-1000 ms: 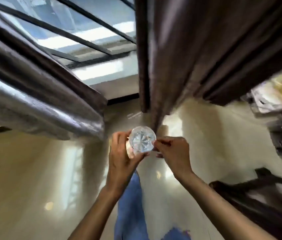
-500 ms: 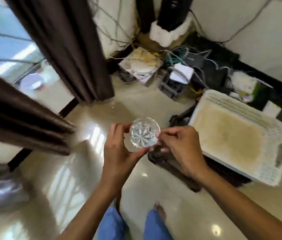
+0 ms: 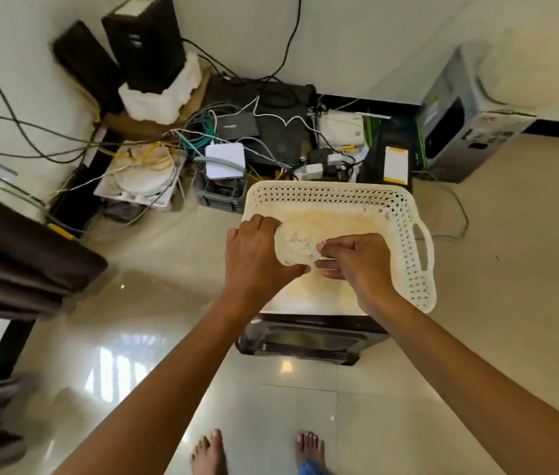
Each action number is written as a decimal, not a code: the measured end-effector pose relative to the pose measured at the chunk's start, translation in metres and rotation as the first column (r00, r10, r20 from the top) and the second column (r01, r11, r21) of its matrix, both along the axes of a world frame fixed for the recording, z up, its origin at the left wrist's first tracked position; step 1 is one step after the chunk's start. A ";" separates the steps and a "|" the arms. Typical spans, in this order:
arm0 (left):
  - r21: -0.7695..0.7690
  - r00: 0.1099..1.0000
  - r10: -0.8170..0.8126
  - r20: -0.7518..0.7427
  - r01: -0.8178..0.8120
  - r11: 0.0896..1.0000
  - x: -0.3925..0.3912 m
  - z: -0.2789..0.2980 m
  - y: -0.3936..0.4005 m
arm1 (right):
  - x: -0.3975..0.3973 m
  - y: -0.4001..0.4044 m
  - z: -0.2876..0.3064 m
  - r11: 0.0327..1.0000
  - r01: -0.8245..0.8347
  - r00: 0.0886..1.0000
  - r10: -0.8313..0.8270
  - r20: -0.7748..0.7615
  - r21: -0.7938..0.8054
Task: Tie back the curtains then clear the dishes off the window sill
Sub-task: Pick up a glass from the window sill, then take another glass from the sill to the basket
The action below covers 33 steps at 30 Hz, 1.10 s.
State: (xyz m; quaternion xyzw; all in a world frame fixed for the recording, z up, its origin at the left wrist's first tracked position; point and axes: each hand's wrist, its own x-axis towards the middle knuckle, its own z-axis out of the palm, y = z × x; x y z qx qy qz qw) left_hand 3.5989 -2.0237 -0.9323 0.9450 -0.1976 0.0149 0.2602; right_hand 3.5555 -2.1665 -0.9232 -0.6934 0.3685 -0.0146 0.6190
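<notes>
Small cut-glass dish (image 3: 296, 246) held over the cream perforated basket tray (image 3: 418, 269), pinched at 9 o'clock by the left hand (image 3: 257, 255) and at 3 o'clock by the right hand (image 3: 356, 260), both grasping its rim. Dish-clearing step apparently under way; next, a gentle lowering onto the tray floor, then letting go. Tray perched on a dark stool (image 3: 305, 337). Tangle of cables and routers (image 3: 225, 161) at 12 o'clock, brown curtain (image 3: 14, 262) at 9 o'clock, neither in the way
</notes>
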 end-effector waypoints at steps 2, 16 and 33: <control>0.062 1.000 0.008 -0.004 -0.007 0.998 0.016 -0.018 -0.013 | 0.013 -0.009 -0.016 0.999 0.043 0.999 -0.043 -0.024 0.001; 0.233 0.998 0.068 -0.014 -0.062 0.971 0.064 -0.065 -0.031 | 0.071 -0.010 -0.072 0.998 0.059 0.997 -0.059 -0.053 -0.003; -0.037 0.952 0.289 0.105 -0.287 0.957 -0.011 -0.025 0.038 | 0.039 0.042 -0.034 0.403 -0.342 0.817 0.574 -0.057 -0.849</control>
